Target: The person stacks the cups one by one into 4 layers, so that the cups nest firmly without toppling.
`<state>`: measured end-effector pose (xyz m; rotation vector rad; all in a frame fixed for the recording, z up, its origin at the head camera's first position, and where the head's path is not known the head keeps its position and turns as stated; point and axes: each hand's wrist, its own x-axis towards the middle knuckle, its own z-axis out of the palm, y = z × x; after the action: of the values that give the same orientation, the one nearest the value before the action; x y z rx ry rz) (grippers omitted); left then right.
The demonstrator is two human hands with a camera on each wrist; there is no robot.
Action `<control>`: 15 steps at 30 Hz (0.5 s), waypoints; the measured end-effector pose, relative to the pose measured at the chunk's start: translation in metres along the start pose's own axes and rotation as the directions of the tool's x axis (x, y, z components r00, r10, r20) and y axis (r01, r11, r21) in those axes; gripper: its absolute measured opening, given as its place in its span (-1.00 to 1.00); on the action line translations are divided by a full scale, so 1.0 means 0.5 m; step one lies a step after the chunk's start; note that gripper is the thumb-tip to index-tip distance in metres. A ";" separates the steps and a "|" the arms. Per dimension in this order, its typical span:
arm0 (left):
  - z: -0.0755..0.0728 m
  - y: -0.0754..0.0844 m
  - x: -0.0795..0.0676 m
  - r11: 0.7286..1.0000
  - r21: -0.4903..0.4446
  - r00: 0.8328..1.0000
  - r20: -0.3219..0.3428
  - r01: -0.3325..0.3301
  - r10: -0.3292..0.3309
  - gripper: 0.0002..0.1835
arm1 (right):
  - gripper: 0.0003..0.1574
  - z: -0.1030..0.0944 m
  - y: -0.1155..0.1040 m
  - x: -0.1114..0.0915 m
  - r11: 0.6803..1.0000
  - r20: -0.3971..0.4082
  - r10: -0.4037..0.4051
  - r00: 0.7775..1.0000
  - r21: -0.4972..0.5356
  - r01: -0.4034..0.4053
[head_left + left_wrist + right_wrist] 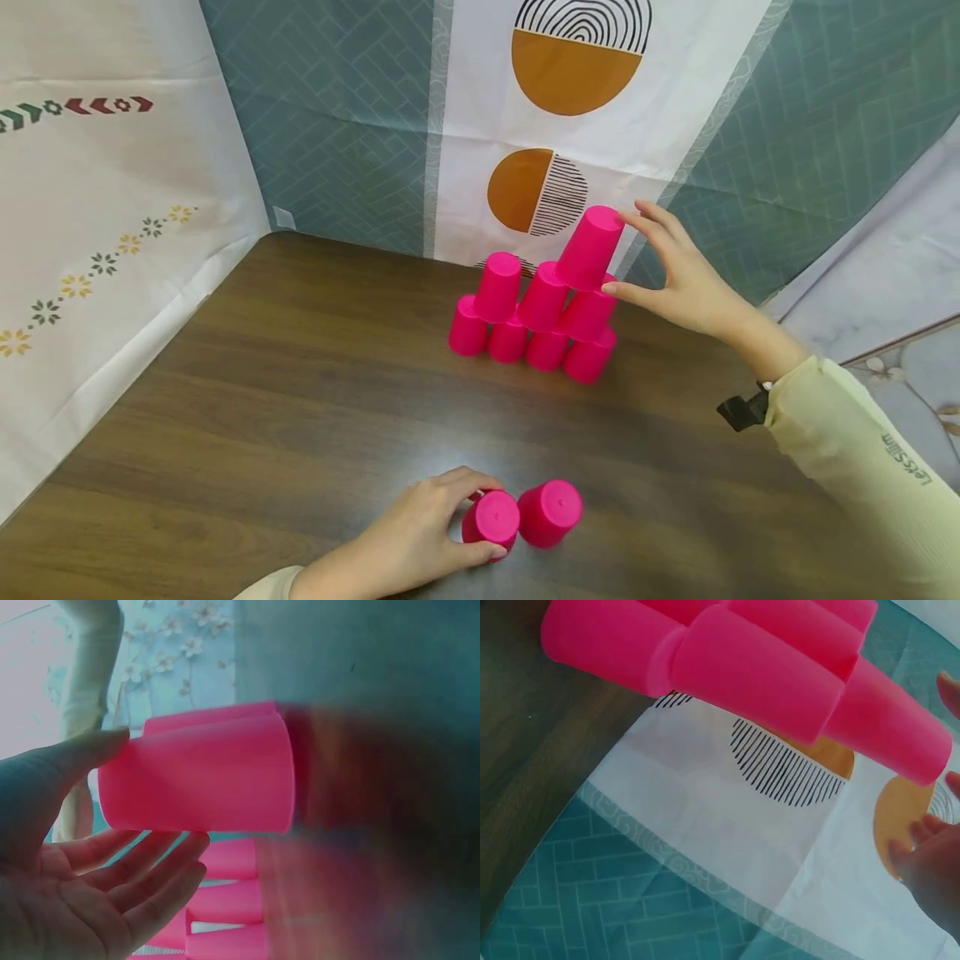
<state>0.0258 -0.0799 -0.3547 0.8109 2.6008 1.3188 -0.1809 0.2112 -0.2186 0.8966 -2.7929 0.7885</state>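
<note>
A pyramid of upside-down pink plastic cups stands toward the back of the table, with several in the bottom row and three above. One more cup tops the right side of the pyramid. Around that top cup my right hand is spread, thumb beside its lower rim and fingers near its upper end; the right wrist view shows a gap between fingers and cup. Close to me, my left hand holds another upside-down pink cup between thumb and fingers. A second loose cup stands right beside it.
The brown wooden table meets a patterned cloth backdrop just behind the pyramid. White cloth borders the left side. A dark strap device sits on my right wrist.
</note>
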 end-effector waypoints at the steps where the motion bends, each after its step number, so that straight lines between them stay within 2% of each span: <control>1: -0.005 0.000 0.002 1.000 -0.010 1.000 -0.001 0.005 -0.005 -0.56 | 0.04 0.002 -0.001 -0.006 0.999 -0.030 -0.041 0.999 -0.014 0.041; 4: -0.022 0.002 0.012 0.999 -0.027 1.000 -0.011 0.027 -0.028 -0.54 | -0.03 0.013 -0.003 -0.028 0.985 -0.107 -0.167 0.980 -0.057 0.161; 7: -0.042 0.003 0.027 0.999 -0.015 0.999 -0.039 0.037 -0.038 -0.54 | -0.08 0.030 -0.007 -0.057 0.971 -0.135 -0.238 0.962 -0.057 0.232; 11: -0.074 0.005 0.055 1.000 0.001 0.994 -0.113 0.007 -0.007 -0.50 | -0.07 0.053 -0.020 -0.099 0.965 -0.132 -0.262 0.956 -0.009 0.263; 15: -0.110 0.004 0.084 0.999 0.018 0.978 -0.202 -0.041 0.044 -0.46 | -0.03 0.078 -0.038 -0.140 0.962 -0.109 -0.258 0.960 0.062 0.265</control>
<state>-0.0273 -0.0972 -0.3136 0.7758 2.7636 1.4680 -0.1102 0.2144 -0.2612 1.1747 -2.5035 0.8743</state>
